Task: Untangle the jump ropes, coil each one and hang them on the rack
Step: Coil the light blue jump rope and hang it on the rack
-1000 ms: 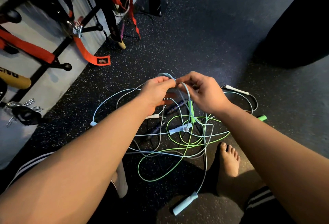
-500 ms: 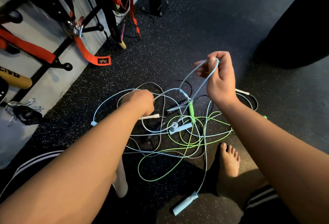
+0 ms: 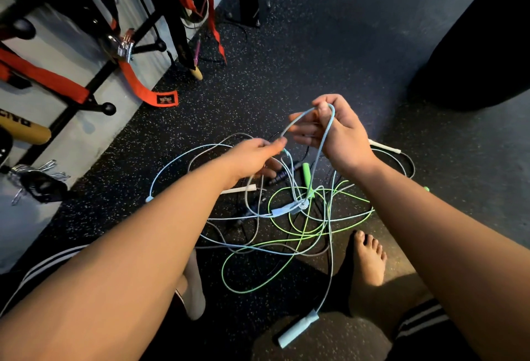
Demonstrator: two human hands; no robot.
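Both hands hover over the tangle of jump ropes (image 3: 301, 217) on the floor (image 3: 315, 59). Right hand (image 3: 341, 137) has its fingers curled around a loop of the light blue rope (image 3: 324, 142), up above the pile; left hand (image 3: 249, 160) pinches that same rope just beside it.

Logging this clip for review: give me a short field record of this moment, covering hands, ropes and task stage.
left hand: pinches the light blue rope
right hand: grips a raised loop of that rope
tangle: green, grey and blue cords crossed on the floor
blue handle: on the floor beside the bare foot
stage: untangling, nothing coiled
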